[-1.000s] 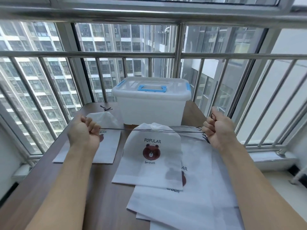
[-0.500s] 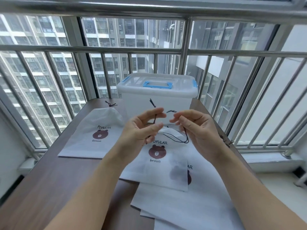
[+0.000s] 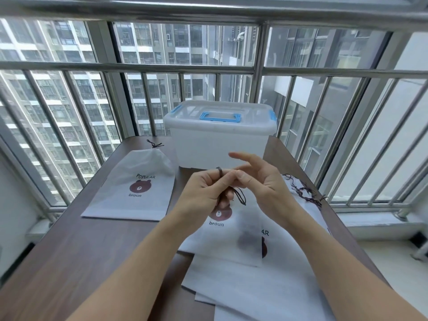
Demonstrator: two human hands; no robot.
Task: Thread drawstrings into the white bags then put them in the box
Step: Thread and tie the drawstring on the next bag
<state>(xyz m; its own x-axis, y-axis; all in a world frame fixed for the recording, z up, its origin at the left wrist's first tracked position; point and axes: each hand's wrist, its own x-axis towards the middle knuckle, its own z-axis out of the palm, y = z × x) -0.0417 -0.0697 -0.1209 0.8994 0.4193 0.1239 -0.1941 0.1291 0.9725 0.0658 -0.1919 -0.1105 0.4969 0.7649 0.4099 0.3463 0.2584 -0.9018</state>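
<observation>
A white bag with a brown bear print lies on the wooden table under my hands. Its dark drawstring loops up between both hands. My left hand grips the string, which wraps over a fingertip. My right hand pinches the string with thumb and a finger while its other fingers spread out. A second white bag, cinched with a tied string, lies at the left. The translucent box, its lid with a blue handle closed, stands behind.
A stack of more white bags lies under the middle one, toward the near right. Loose dark drawstrings lie at the table's right edge. Metal window bars surround the table's far and side edges.
My hands, first pulling the string taut far apart, came together over the middle bag. Now the fingers meet closer, with the string looped over my left fingertip.
</observation>
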